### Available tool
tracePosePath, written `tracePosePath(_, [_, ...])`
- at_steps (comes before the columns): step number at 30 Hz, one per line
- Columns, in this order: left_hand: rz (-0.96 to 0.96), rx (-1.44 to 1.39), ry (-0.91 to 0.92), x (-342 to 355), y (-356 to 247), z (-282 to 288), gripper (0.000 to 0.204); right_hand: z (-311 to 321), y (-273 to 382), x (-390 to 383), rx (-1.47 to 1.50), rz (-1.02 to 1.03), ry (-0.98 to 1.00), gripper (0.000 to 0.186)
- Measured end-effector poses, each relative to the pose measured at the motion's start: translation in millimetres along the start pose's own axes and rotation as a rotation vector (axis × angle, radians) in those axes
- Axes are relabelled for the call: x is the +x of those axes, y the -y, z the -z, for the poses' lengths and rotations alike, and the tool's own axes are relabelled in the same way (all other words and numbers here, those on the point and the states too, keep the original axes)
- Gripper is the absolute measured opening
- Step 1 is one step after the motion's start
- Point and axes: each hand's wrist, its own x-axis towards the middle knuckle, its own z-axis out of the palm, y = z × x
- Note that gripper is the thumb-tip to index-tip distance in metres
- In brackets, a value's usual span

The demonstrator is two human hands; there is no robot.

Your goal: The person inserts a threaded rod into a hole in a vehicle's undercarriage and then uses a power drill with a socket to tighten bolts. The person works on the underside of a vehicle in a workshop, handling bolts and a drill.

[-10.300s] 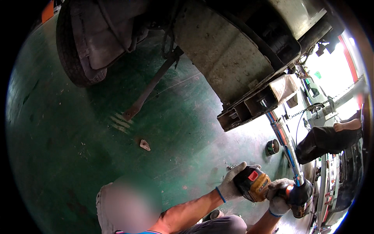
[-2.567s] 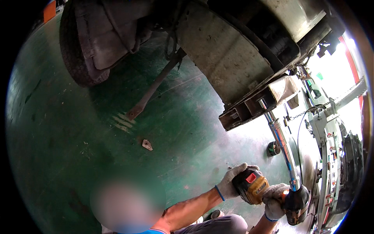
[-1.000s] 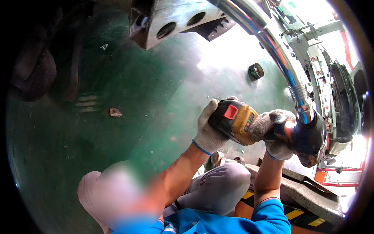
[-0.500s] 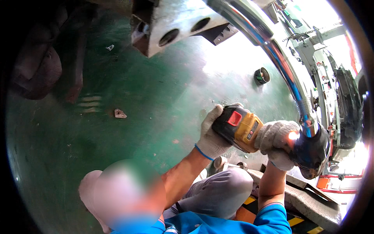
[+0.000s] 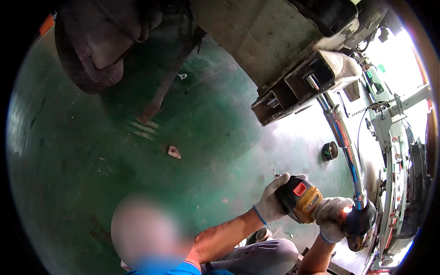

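Observation:
A cordless impact wrench (image 5: pixel 361 228) with a black head and a black and yellow battery base is held between my gloved hands. My right hand (image 5: pixel 333 215) wraps round its grip, close to a small glowing lamp. At the base end, by the red button, my left hand (image 5: pixel 271 201) clasps the battery (image 5: pixel 299 199). A long shiny extension bar (image 5: pixel 350 160) rises from the tool's head. Its far end reaches into an open, box-shaped metal beam end (image 5: pixel 316 75), where the tip is hidden.
A large dirty metal panel (image 5: pixel 256 36) hangs above the green floor (image 5: pixel 206 169). On the floor lie a small broken piece (image 5: pixel 174 152) and a dark round can (image 5: pixel 329 151). Along the right stands a pale metal frame (image 5: pixel 389 137) with a chain (image 5: pixel 378 105).
The view has shifted, so the hands and wrench appear lower and the beam's open end shows more. Both hands keep the same hold on the wrench.

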Motion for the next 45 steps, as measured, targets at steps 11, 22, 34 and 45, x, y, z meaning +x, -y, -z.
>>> tracePosePath(11, [0.052, -0.051, 0.033, 4.7, 1.3, 6.6, 0.054, 5.3, -0.2, 1.9, 0.069, 0.023, 0.064, 0.027])
tracePosePath(22, [0.026, -0.014, 0.053, 3.4, 1.2, 2.2, 0.053, -3.6, 10.0, 0.0, -0.144, 0.019, -0.024, 0.034])
tracePosePath(34, [0.038, -0.011, 0.028, 0.0, 6.7, -0.2, 0.052, 4.4, 14.7, -1.6, -0.137, 0.037, 0.067, 0.033])
tracePosePath(45, [0.073, -0.049, 0.025, 4.0, 2.8, 12.8, 0.052, -1.6, 6.0, -2.5, 0.011, 0.048, 0.005, 0.022])
